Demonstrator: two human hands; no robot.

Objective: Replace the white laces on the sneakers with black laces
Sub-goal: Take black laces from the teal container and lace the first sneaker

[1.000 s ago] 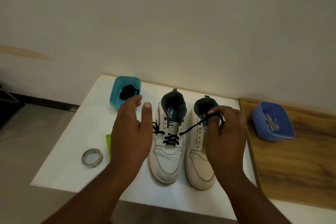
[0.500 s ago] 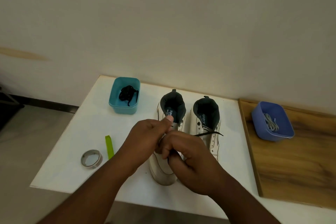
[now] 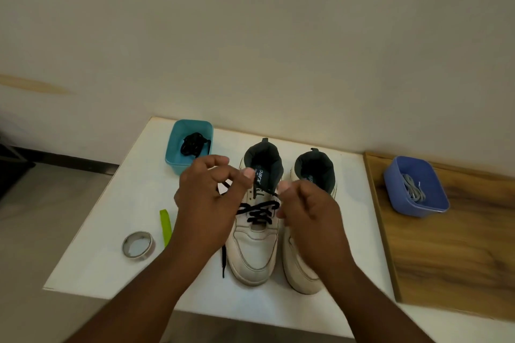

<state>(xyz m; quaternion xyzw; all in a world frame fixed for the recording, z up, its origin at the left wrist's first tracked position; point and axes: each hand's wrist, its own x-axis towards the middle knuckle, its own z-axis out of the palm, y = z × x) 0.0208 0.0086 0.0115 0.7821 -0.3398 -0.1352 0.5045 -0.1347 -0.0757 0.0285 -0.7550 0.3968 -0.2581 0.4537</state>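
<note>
Fingers (image 3: 220, 172) of the left hand (image 3: 207, 203) are curled, thumb and forefinger pinching a strand of the black lace (image 3: 260, 210) just left of the left sneaker (image 3: 256, 248), w/ a loop of lace showing between the fingers. Right hand (image 3: 309, 211) is curled too, fingertips at the right edge of the same sneaker's eyelets; it seems to pinch the other end of the lace, but the contact is partly hidden behind the knuckles. The lace crosses the lower eyelets of the left sneaker in a few X's; upper eyelets are bare. One loose end hangs down the left side of that shoe onto the white table (image 3: 92, 245), near the toe. Right sneaker (image 3: 301, 267) stands touching the left one, toes toward the near edge, no lace visible on it; the right hand covers most of its front. Far left on the table: teal tub (image 3: 178, 159) w/ a second black lace (image 3: 192, 143) bundled inside. Near left: tape roll (image 3: 138, 244) and, just right of it, a green strip (image 3: 165, 227). On the wooden board (image 3: 446, 259) to the right: blue tub (image 3: 395, 192) holding the white laces (image 3: 413, 192).
</note>
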